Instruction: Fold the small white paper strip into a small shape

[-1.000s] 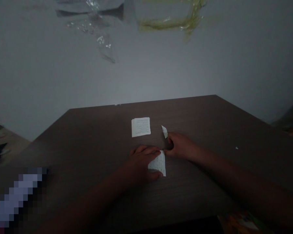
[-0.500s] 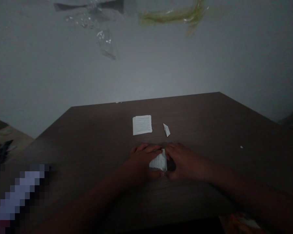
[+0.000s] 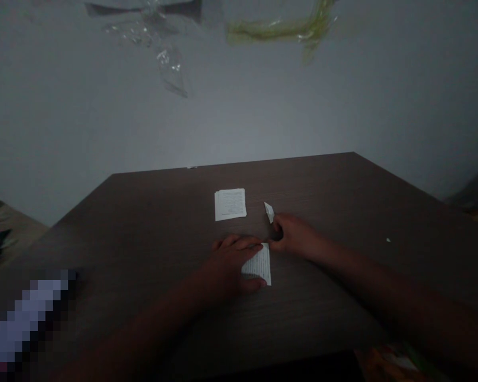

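On the table, a small printed paper sheet (image 3: 258,263) lies partly under my left hand (image 3: 233,265). The hand rests with fingers and thumb spread, at the sheet's top and bottom edges. Just above and to the right is my right hand (image 3: 292,233), its bent fingers and thumb apart with nothing visible between them. Its fingertips reach the lower end of a small folded paper piece (image 3: 269,211); whether they touch it I cannot tell. Farther back lies a stack of square printed papers (image 3: 231,204).
The brown wooden table (image 3: 155,212) meets a pale wall (image 3: 263,116) bearing clear and yellow tape. A tiny white scrap (image 3: 387,240) lies at the right. A pixelated pale object (image 3: 27,313) is at the lower left, and something colourful (image 3: 394,361) shows at the bottom right.
My right hand has left the sheet's right edge and moved up to the folded piece. My left hand stays on the sheet, whose lower right corner is now uncovered.
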A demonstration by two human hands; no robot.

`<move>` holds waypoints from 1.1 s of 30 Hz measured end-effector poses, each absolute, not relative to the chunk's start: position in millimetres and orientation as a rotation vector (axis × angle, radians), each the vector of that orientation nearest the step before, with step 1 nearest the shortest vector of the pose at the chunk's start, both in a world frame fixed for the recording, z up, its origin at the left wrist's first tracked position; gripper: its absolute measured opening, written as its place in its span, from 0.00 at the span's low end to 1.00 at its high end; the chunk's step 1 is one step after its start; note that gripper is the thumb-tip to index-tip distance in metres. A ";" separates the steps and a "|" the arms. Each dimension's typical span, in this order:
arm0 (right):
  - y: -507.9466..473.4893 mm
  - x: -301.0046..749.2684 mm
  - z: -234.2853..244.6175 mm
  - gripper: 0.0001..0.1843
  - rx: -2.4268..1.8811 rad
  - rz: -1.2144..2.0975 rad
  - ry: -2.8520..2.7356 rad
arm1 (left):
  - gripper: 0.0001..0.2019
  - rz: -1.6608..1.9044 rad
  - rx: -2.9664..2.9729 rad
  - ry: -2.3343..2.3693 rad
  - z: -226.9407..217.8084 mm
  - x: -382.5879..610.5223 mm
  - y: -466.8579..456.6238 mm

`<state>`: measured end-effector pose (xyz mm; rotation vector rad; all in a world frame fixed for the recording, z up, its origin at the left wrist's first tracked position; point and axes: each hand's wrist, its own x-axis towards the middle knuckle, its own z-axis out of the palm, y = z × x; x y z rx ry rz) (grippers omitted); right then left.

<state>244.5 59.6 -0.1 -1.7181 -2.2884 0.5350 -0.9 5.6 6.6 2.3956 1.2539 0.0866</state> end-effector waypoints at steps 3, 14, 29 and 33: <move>64.5 248.0 -3.0 0.15 -1.695 0.514 -2.278 | 0.41 0.093 2.390 1.258 6.6 -0.8 6.0; 15.7 242.9 6.3 0.18 -1.411 0.506 -2.542 | 0.38 0.180 2.405 1.237 9.6 0.6 2.3; 61.3 258.9 -19.4 0.07 -1.473 0.413 -2.259 | 0.37 0.181 2.455 1.238 8.8 1.0 1.6; 45.9 253.9 -31.6 0.05 -1.200 0.420 -2.307 | 0.34 0.205 2.484 1.248 9.5 -1.4 4.3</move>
